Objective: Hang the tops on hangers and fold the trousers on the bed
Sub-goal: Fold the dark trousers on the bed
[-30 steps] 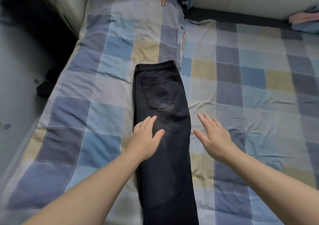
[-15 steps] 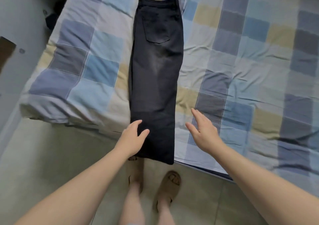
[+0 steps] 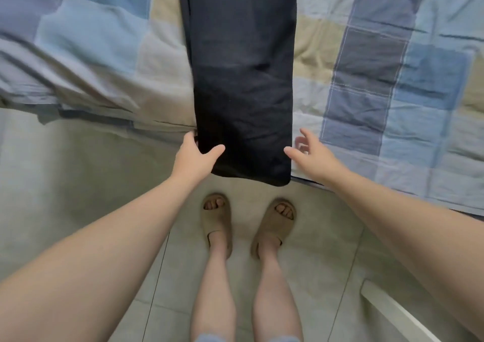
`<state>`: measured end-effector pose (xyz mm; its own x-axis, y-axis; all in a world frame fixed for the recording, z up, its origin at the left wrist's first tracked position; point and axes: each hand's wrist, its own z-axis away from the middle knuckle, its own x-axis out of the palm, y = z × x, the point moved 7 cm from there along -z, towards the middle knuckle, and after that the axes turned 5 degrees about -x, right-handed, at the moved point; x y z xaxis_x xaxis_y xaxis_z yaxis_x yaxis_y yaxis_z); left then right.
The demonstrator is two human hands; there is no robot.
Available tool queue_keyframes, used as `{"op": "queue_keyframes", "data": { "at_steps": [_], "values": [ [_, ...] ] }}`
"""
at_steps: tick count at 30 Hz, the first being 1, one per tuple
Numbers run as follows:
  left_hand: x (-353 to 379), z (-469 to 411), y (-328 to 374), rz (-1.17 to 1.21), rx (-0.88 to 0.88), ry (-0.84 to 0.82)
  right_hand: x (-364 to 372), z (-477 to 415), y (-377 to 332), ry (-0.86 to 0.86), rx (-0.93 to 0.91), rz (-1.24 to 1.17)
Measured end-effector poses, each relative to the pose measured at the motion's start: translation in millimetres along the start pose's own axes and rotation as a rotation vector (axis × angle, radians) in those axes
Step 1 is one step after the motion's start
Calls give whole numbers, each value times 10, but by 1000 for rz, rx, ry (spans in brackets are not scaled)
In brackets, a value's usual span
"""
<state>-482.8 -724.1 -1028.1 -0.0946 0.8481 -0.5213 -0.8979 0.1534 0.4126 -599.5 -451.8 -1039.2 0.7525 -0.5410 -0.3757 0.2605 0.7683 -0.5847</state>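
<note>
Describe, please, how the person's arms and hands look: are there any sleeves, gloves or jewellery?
The left forearm and right forearm are bare as far as the frame shows: no sleeve, watch or bracelet. The left hand and right hand wear no gloves. No ring can be seen from this angle.

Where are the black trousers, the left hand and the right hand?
black trousers (image 3: 241, 79), head view, middle of the leg fabric.
left hand (image 3: 195, 158), head view, back of the hand.
right hand (image 3: 311, 155), head view, back of the hand.
</note>
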Motion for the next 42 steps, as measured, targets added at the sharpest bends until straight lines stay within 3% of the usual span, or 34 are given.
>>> {"op": "queue_keyframes", "data": {
  "at_steps": [3, 6, 11, 14, 22, 26, 35, 42],
  "values": [
    [46, -119, 78, 67, 56, 13, 55, -203, 26, 14, 38, -215],
    [129, -233, 122, 137, 27, -79, 130, -350, -27, -12, 50, -393],
    [164, -148, 47, 65, -29, -200, 252, -237, -58, -53, 100, -572],
    [134, 57, -71, 67, -51, -290, 286, 20, -64, -45, 141, -544],
    [-200, 696, -210, 89, -111, -474, 450, 911, -241, -226, 269, -437],
    [-499, 1150, -316, 122, -134, -504, 490, 1428, -433, -176, 242, -445],
    [-1073, 2144, -570, 214, -101, -409, 522, 2592, -811, -67, 193, -559],
    [-1212, 2781, -858, 296, -146, -214, 709, 3197, -758, 120, 236, -629]
  ]
}}
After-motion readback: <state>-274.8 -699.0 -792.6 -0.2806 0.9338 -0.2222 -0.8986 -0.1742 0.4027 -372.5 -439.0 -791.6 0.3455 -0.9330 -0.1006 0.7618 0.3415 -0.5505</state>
